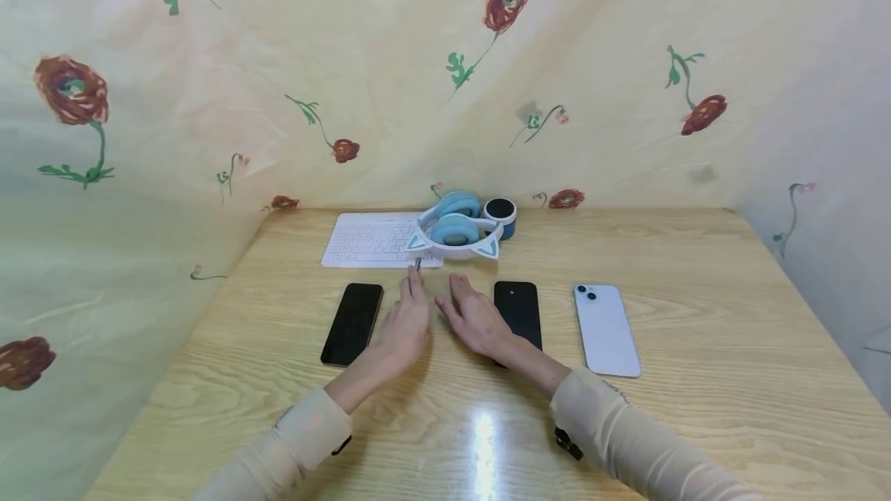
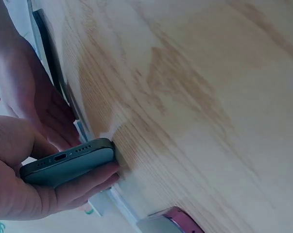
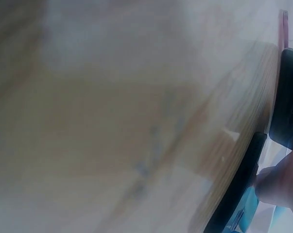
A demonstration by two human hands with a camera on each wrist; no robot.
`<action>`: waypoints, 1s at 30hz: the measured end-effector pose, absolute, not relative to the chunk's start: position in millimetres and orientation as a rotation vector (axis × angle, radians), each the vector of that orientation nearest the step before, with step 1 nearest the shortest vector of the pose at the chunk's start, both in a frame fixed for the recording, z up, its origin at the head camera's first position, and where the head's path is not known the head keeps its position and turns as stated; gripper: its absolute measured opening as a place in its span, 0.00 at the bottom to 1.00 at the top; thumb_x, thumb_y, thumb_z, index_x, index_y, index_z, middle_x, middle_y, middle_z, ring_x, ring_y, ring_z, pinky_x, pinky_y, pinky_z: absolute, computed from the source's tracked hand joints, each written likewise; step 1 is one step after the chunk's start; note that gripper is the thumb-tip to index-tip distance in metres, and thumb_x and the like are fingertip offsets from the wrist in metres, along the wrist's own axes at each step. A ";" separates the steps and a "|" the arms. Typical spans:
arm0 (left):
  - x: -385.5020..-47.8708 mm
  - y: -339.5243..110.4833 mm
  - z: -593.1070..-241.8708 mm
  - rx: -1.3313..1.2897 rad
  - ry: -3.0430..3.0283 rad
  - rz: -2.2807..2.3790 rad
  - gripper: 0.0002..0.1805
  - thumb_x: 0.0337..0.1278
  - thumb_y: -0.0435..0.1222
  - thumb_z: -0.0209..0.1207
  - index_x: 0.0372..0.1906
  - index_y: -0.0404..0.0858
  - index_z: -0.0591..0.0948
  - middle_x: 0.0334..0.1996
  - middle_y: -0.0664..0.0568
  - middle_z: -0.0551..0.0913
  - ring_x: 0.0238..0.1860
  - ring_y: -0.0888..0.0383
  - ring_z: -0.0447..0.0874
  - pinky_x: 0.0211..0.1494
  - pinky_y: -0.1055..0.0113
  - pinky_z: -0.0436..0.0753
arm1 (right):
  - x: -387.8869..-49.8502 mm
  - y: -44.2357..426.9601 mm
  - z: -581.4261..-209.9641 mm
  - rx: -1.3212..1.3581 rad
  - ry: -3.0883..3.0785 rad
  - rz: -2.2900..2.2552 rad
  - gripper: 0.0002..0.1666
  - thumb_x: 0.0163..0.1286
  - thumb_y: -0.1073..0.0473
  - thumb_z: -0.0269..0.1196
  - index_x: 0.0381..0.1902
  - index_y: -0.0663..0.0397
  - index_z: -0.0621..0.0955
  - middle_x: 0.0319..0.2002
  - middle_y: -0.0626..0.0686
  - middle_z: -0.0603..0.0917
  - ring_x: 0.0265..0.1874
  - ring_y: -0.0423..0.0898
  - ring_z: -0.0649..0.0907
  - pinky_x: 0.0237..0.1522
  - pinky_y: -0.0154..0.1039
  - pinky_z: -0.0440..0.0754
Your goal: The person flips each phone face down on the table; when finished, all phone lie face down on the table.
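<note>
My left hand grips a dark phone between thumb and fingers; the left wrist view shows its port end, while in the head view it is mostly hidden behind the hand. Close to its right, my right hand has its fingers extended over the wood, and whether it touches the held phone I cannot tell. Under the right wrist is a black phone, partly covered. Another dark phone with a reddish edge lies left of my left hand.
A light blue phone lies camera side up on the right. Farther back are a white keyboard, blue and white cat-ear headphones overlapping its right end, and a blue and white cylinder with a black top. A flowered cloth hangs behind the table.
</note>
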State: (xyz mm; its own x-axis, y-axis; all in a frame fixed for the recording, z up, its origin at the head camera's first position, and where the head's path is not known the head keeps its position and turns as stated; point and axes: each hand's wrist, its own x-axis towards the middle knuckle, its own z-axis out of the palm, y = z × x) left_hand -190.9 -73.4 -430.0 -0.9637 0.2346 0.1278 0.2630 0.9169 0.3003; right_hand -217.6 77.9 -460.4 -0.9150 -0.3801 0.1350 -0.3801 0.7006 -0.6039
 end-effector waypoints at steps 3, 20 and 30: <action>-191.1 -76.9 -429.6 -0.374 -3.010 -0.514 0.49 0.50 0.19 0.60 0.73 0.22 0.45 0.61 0.29 0.64 0.26 0.50 0.77 0.24 0.65 0.77 | -218.7 77.0 -461.9 0.675 -2.872 1.047 0.37 0.79 0.46 0.46 0.71 0.71 0.60 0.70 0.66 0.62 0.70 0.57 0.61 0.66 0.50 0.62; -196.4 -92.1 -424.1 -0.402 -3.045 -0.843 0.47 0.50 0.19 0.55 0.74 0.24 0.44 0.67 0.29 0.59 0.49 0.46 0.75 0.50 0.56 0.77 | -223.0 63.0 -464.3 0.889 -2.729 1.174 0.34 0.76 0.58 0.55 0.71 0.72 0.60 0.67 0.70 0.66 0.68 0.59 0.65 0.64 0.51 0.66; -192.1 -89.6 -422.6 -0.369 -3.035 -0.999 0.45 0.54 0.20 0.53 0.75 0.25 0.43 0.65 0.29 0.60 0.37 0.50 0.72 0.31 0.64 0.71 | -220.6 61.8 -463.1 0.912 -2.726 1.155 0.38 0.72 0.59 0.60 0.72 0.69 0.59 0.69 0.68 0.62 0.68 0.56 0.66 0.63 0.48 0.69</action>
